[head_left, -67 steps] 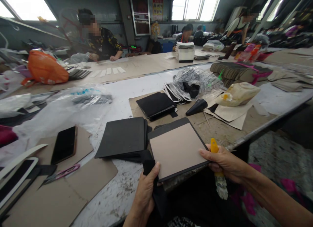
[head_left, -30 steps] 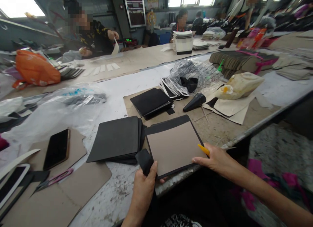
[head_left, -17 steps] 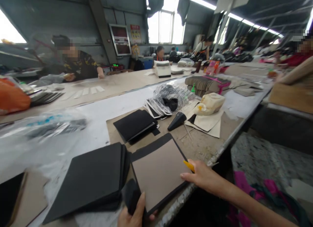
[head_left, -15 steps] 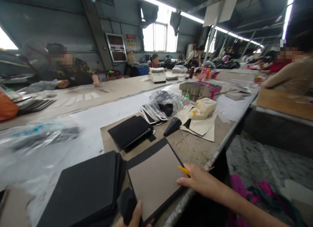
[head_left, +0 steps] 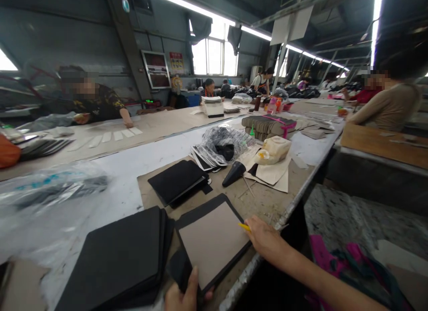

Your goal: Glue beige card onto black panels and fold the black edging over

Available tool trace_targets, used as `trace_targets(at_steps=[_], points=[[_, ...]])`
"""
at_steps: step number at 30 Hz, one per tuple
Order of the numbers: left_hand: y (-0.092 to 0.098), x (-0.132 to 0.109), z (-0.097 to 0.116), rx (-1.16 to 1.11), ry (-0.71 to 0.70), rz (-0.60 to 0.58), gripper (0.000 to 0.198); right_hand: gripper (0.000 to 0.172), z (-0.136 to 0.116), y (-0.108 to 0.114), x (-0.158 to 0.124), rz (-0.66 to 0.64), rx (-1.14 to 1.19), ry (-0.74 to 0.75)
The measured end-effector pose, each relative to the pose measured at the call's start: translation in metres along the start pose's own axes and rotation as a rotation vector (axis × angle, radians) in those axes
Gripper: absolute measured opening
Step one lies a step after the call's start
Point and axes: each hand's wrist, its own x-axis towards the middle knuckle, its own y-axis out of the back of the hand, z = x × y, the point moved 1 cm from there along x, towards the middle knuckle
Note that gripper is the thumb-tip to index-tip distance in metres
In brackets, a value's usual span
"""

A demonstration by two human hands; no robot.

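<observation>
Where the beige-faced panel point(head_left: 210, 239) sits, lower centre of the frame, the left hand point(head_left: 185, 293) pinches its near-left corner, thumb above, a fingertip showing at the lower edge. Right hand point(head_left: 262, 233): curled closely round a yellow-handled tool point(head_left: 244, 227), only the yellow tip clear, working end hidden; at the panel's right edge, though whether it also grips the panel cannot be told.

Step in hand, as judged: steadying the panel. Best done with light thumb pressure near the border, the panel kept level, the tool held off the pale face, and the black strip point(head_left: 179, 268) beside the left hand kept from folding underneath.

Materials and shapes:
- Panel: smooth, matt beige rectangle on a black backing; dark margin broad along the far side, narrow elsewhere.
- Black strip: soft-looking, bent.
- Stack of black sheets point(head_left: 117, 257), lower left: flat, matt, round-cornered, edges slightly fanned.
- Black pile point(head_left: 177, 179), centre: flat, dull pieces.
- Black cone point(head_left: 234, 173), right of centre: tapered, faint sheen.
- Cream jug point(head_left: 274, 149), right of centre: stained, lying over.
- Clear film point(head_left: 229, 141), centre: crumpled, glossy.
- Surface point(head_left: 160, 151): white, smooth; brown sheet point(head_left: 267, 206) atop it, scuffed and flecked.
</observation>
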Motion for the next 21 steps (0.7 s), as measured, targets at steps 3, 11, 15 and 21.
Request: trace_targets(at_steps=[3,11,15,21], points=[[-0.004,-0.005,0.011,-0.005,0.045,-0.016,0.007,0.019,0.009,0.001,0.010,-0.024,0.061,-0.010],[-0.009,-0.008,0.017,0.046,0.035,0.031,0.009,0.018,0.024,-0.001,0.026,-0.139,0.045,-0.034],[-0.009,-0.009,0.017,0.014,0.039,0.020,0.012,0.019,0.016,0.002,0.022,-0.126,0.023,0.072],[-0.009,-0.010,0.022,-0.135,0.083,0.004,0.015,0.025,0.017,0.004,0.013,-0.069,-0.063,0.219]])
